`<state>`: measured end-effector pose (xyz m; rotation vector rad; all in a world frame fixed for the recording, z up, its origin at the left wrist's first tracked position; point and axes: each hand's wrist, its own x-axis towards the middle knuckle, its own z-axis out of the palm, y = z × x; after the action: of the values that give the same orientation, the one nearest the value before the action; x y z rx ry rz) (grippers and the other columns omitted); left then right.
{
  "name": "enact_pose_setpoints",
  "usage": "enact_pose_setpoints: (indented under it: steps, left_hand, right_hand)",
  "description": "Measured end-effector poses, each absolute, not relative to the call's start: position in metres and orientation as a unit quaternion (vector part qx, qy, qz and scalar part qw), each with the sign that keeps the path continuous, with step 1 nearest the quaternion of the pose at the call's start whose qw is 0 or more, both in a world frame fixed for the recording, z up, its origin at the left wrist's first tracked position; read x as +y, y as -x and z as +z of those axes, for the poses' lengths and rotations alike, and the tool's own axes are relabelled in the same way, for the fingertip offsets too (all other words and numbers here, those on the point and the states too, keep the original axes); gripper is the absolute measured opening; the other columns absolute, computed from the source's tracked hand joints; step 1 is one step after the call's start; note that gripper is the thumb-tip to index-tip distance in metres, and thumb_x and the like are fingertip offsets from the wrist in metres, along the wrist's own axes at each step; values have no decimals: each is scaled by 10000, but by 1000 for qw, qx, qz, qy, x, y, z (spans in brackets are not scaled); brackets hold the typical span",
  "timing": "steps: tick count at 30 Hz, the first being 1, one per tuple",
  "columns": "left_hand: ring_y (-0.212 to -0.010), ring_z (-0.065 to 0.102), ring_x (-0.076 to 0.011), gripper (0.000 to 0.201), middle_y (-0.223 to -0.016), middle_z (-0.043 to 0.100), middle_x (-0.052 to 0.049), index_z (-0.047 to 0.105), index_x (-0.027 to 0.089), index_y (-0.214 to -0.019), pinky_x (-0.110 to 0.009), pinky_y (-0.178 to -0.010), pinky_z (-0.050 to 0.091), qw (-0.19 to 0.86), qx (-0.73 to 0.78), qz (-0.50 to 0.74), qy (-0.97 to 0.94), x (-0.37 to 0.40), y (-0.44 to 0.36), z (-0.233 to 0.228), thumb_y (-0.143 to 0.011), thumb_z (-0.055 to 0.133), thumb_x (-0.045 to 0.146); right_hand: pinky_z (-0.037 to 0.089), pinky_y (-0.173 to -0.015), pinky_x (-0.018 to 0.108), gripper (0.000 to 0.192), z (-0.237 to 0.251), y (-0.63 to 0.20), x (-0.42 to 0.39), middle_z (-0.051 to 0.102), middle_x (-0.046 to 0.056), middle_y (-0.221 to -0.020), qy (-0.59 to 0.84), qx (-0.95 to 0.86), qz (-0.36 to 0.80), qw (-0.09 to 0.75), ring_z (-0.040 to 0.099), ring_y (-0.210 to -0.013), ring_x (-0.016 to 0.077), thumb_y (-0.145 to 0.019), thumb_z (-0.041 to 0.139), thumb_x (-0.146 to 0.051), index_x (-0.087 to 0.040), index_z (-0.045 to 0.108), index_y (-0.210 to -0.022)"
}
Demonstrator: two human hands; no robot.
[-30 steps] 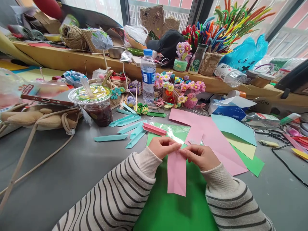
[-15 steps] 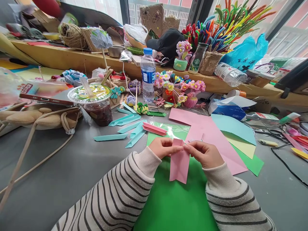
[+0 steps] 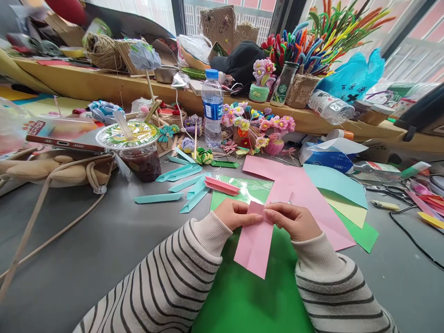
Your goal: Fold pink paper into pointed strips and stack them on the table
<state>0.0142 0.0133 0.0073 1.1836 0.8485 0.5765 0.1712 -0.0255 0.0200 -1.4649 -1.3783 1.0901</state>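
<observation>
Both hands meet over the middle of the grey table point(image 3: 86, 249), pinching the top end of a folded strip of pink paper point(image 3: 255, 245). The left hand point(image 3: 233, 213) grips it from the left with thumb and fingertips closed on the upper edge; the right hand point(image 3: 294, 221) does the same from the right, so the two sets of fingers nearly touch. The strip hangs down and slants a little to the left, its lower end lying over a bright green paper sheet point(image 3: 249, 300) spread just in front of the person. Striped cream-and-grey sleeves point(image 3: 173, 273) cover both forearms. Just beyond the hands lie a large pink paper sheet point(image 3: 308, 199), several folded teal paper strips point(image 3: 180, 178) and a folded pink piece point(image 3: 222, 186). Farther left stands a lidded plastic cup of dark drink point(image 3: 133, 148); a clear water bottle with a blue cap point(image 3: 212, 108) stands behind.
</observation>
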Motion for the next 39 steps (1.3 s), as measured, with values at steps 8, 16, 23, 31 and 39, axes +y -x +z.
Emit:
enact_pose_setpoints:
  steps: [8, 16, 23, 31, 39]
  left_hand:
    - [-498, 442, -83, 337, -535, 536, -2, 666, 93, -688, -208, -466, 320, 669, 411, 237, -572, 13, -14, 9, -524, 645, 387]
    - [-506, 426, -82, 287, -531, 528, -3, 666, 91, -656, -207, -461, 309, 676, 396, 239, -574, 15, -14, 5, -521, 656, 344]
    - [-492, 430, -80, 317, -531, 537, -7, 671, 88, -673, -206, -455, 314, 672, 397, 248, -574, 14, -15, 2, -521, 651, 366]
    - [-487, 440, -85, 352, -528, 533, -16, 660, 69, -659, -204, -444, 325, 675, 393, 257, -569, 15, -17, -6, -512, 652, 389]
    - [-485, 435, -70, 255, -519, 513, 5, 635, 85, -629, -191, -447, 329, 708, 360, 266, -546, 14, -16, 2, -535, 659, 321]
  right_hand:
    - [387, -485, 222, 162, 20, -172, -25, 562, 5, -568, 569, -564, 450, 396, 460, -528, 104, -633, 602, -319, -161, 619, -602]
    - [323, -428, 210, 222, 9, -168, -23, 422, -45, -428, 546, -533, 476, 436, 378, -422, 67, -635, 592, -342, -147, 589, -530]
    - [310, -447, 205, 213, 13, -168, -23, 429, -44, -432, 563, -537, 467, 419, 369, -439, 65, -640, 589, -329, -143, 594, -536]
    - [301, -436, 210, 210, 10, -164, -25, 445, -37, -440, 562, -530, 444, 453, 373, -436, 71, -632, 594, -328, -145, 579, -530]
    - [310, -453, 219, 284, 8, -161, -25, 434, -31, -469, 589, -562, 336, 474, 388, -448, 82, -693, 523, -376, -161, 498, -509]
